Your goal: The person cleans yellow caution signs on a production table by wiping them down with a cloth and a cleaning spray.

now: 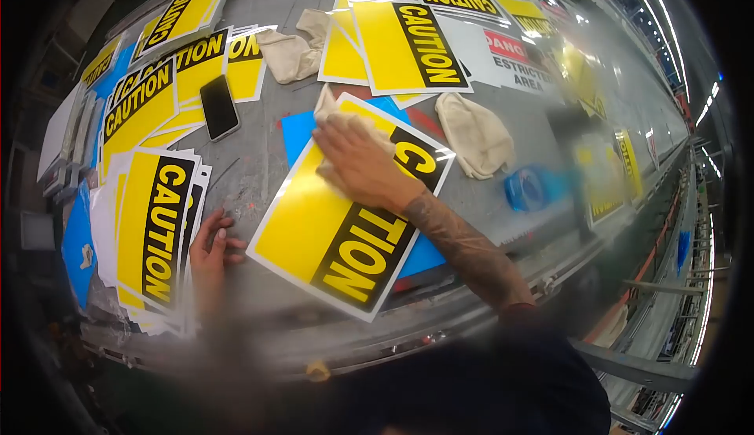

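My right hand (360, 162) presses a cream cloth (324, 105) against the face of a yellow and black CAUTION sign (302, 213). Its fingers are spread over the cloth, which bunches out around them. The sign lies at a slant on top of blue sheets (295, 137). My left hand (212, 250) rests on the table to the left of that sign, fingers loosely curled and apart, with nothing seen in them. Close beside it is a stack of CAUTION signs (135, 231).
More CAUTION signs (404, 42) lie in piles across the grey table (247, 164). A phone (218, 107), a second cloth (473, 134), a third cloth (289, 54) and a blue plastic bottle (525, 190) surround the work. A red-and-white restricted-area sign (503, 58) lies behind.
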A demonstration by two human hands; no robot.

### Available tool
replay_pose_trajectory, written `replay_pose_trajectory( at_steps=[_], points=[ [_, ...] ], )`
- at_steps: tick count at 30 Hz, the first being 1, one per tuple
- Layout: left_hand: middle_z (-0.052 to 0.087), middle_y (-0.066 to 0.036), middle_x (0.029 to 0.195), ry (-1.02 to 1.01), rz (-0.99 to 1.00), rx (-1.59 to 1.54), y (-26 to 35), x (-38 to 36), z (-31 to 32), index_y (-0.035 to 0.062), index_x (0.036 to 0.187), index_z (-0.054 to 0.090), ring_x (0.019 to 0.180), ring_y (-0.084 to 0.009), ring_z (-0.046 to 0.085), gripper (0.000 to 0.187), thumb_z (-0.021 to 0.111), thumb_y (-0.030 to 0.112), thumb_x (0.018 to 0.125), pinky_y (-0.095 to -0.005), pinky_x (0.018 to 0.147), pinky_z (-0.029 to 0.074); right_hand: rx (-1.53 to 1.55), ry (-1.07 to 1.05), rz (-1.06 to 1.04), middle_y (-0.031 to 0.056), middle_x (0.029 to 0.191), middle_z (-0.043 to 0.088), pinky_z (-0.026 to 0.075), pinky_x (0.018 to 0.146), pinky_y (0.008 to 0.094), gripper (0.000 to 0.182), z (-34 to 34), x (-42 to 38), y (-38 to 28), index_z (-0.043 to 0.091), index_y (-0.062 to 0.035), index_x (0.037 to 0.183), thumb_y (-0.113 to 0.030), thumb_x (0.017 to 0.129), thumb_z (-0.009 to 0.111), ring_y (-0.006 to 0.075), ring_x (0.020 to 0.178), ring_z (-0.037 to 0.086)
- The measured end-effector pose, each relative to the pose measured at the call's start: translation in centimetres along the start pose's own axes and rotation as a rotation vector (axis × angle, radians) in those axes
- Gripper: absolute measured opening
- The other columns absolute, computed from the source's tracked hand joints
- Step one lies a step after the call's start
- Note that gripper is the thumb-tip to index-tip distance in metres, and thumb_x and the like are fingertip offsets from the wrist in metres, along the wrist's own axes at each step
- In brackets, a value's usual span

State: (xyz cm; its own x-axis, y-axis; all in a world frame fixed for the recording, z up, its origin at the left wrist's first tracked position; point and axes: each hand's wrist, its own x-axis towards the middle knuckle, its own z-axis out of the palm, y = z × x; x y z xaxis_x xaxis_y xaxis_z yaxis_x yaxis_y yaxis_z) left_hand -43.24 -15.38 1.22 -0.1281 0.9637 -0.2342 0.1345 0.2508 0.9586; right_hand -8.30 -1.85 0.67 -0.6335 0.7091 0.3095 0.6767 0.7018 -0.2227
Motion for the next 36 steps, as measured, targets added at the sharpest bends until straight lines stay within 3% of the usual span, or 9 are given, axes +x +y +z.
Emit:
replay_pose_trajectory(
  at_steps=[3, 8, 14, 19, 23, 26, 31, 33, 36],
  points=[
    [0.066, -0.016, 0.139, 0.009, 0.002, 0.010, 0.4, -0.1, -0.2, 0.0031, 0.156, 0.056, 0.094, -0.0155, 0.075, 0.049, 0.061, 0.025, 0.113, -0.0253, 0.070, 0.062, 0.123, -0.015, -0.108, 0.0224, 0.166, 0.047, 0.025, 0.132, 0.0534, 0.062, -1.0, -2.1, -3.6, 0.051, -0.0018, 0.157, -0.040, 0.109, 0.058, 0.0371, 0.159, 0.038],
    [0.067, -0.015, 0.138, 0.002, 0.007, -0.012, 0.3, -0.3, 0.1, 0.0025, 0.156, 0.057, 0.094, -0.0140, 0.075, 0.051, 0.062, 0.029, 0.112, -0.0237, 0.070, 0.062, -0.045, 0.155, 0.137, 0.0214, 0.166, 0.047, 0.028, 0.129, 0.0534, 0.061, -0.6, 0.9, 2.7, 0.047, -0.0056, 0.161, -0.038, 0.110, 0.056, 0.0385, 0.156, 0.041],
    [0.068, -0.014, 0.138, -0.009, 0.014, 0.043, -0.1, 0.1, -0.1, 0.0048, 0.155, 0.059, 0.094, -0.0131, 0.074, 0.048, 0.062, 0.024, 0.111, -0.0235, 0.070, 0.061, -0.119, 0.061, 0.234, 0.0195, 0.170, 0.045, 0.027, 0.128, 0.0542, 0.064, -2.9, -7.9, -0.2, 0.046, -0.0072, 0.164, -0.038, 0.109, 0.059, 0.0367, 0.158, 0.040],
    [0.069, -0.011, 0.135, -0.070, 0.044, 0.116, 0.1, -0.9, 0.5, 0.0045, 0.153, 0.059, 0.104, -0.0151, 0.069, 0.043, 0.060, 0.018, 0.112, -0.0297, 0.083, 0.060, -0.260, 0.187, 0.461, 0.0216, 0.167, 0.047, 0.034, 0.123, 0.0529, 0.063, -2.8, -8.3, 1.6, 0.046, -0.0011, 0.161, -0.031, 0.107, 0.060, 0.0395, 0.153, 0.045],
    [0.069, -0.011, 0.134, -0.077, 0.097, 0.130, -1.1, -0.8, 0.0, 0.0050, 0.152, 0.060, 0.107, -0.0173, 0.069, 0.042, 0.059, 0.015, 0.111, -0.0312, 0.086, 0.060, -0.303, 0.091, 0.164, 0.0267, 0.168, 0.042, 0.030, 0.128, 0.0558, 0.069, -1.0, -9.5, -7.7, 0.045, 0.0053, 0.160, -0.030, 0.103, 0.064, 0.0413, 0.158, 0.039],
    [0.070, -0.010, 0.133, -0.081, 0.135, 0.144, -1.0, -0.6, 0.1, 0.0053, 0.150, 0.063, 0.108, -0.0164, 0.067, 0.041, 0.060, 0.016, 0.111, -0.0298, 0.085, 0.059, 0.079, -0.006, 0.112, 0.0261, 0.165, 0.047, 0.034, 0.125, 0.0563, 0.077, -2.4, -10.1, -12.2, 0.046, 0.0023, 0.160, -0.044, 0.102, 0.068, 0.0410, 0.155, 0.043],
    [0.071, -0.008, 0.134, -0.179, 0.173, 0.258, -1.3, 0.0, -0.6, 0.0048, 0.149, 0.064, 0.109, -0.0163, 0.066, 0.042, 0.061, 0.018, 0.110, -0.0292, 0.084, 0.058, -0.127, 0.185, 0.188, 0.0215, 0.161, 0.055, 0.036, 0.119, 0.0582, 0.089, -3.0, -9.6, -1.7, 0.053, -0.0010, 0.157, -0.065, 0.098, 0.067, 0.0383, 0.149, 0.051],
    [0.070, -0.008, 0.135, -0.253, 0.120, 0.298, -0.3, 0.4, -1.1, 0.0036, 0.148, 0.064, 0.110, -0.0167, 0.066, 0.042, 0.063, 0.018, 0.109, -0.0304, 0.082, 0.060, -0.237, 0.138, 0.214, 0.0192, 0.167, 0.049, 0.022, 0.130, 0.0593, 0.080, -2.8, -9.6, 3.0, 0.051, -0.0025, 0.159, -0.058, 0.103, 0.063, 0.0374, 0.159, 0.038],
    [0.074, -0.009, 0.116, -0.251, 0.128, 0.323, 0.9, 1.4, -1.0, 0.0051, 0.143, 0.069, 0.091, -0.0138, 0.070, 0.037, 0.065, 0.017, 0.108, -0.0275, 0.070, 0.060, -0.243, 0.151, 0.266, 0.0247, 0.167, 0.047, 0.025, 0.131, 0.0564, 0.082, -1.3, -9.1, 3.0, 0.047, 0.0029, 0.160, -0.053, 0.103, 0.064, 0.0421, 0.159, 0.038]
  ],
)
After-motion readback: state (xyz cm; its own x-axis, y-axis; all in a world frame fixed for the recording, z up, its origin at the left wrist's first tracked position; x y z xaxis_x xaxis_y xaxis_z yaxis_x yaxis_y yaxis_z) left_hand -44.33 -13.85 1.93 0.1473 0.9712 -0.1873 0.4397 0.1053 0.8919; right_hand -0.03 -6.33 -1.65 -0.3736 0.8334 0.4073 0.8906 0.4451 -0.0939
